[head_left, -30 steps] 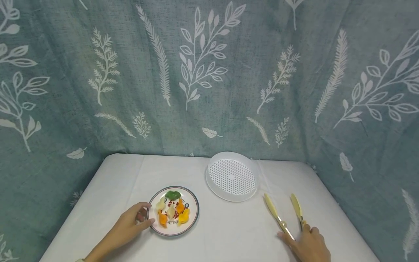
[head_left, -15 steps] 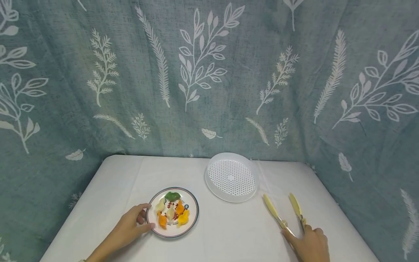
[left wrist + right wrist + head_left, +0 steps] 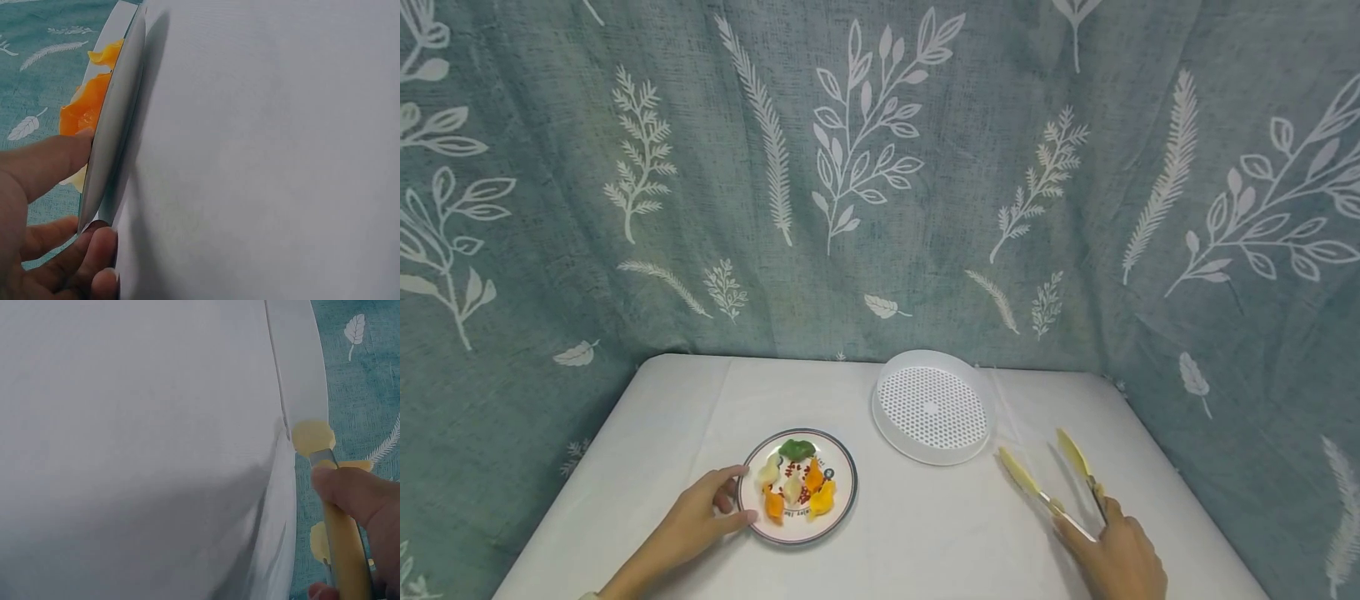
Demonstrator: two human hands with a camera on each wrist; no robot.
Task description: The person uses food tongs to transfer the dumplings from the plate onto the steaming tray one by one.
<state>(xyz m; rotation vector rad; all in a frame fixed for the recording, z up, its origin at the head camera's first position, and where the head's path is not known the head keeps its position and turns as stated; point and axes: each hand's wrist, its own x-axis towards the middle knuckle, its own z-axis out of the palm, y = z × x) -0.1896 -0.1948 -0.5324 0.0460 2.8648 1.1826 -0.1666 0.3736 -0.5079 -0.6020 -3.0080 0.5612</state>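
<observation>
On the left, a round plate [image 3: 845, 504] with a dark-edged rim bears several small dumpling-shaped pieces [image 3: 822, 498] in orange, yellow, pale and green. My left hand [image 3: 696, 512] pinches the plate's near-left rim; in the left wrist view the thumb [image 3: 56, 159] lies over the rim and the fingers [image 3: 100, 250] are below it. My right hand [image 3: 1112, 550] holds a pair of tongs [image 3: 1045, 498] with yellow tips, their arms spread apart with nothing between. The right wrist view shows the thumb [image 3: 353, 487] pressing on one tong arm [image 3: 345, 550].
A round white tray [image 3: 931, 408] with a perforated bottom stands at the back middle, between plate and tongs. The white-covered table [image 3: 917, 533] ends at a green leaf-patterned curtain [image 3: 895, 275] at the back and sides.
My right hand has shifted a little, and the tips of the tongs have swung slightly left and away from me. The left hand and the plate have stayed in place.
</observation>
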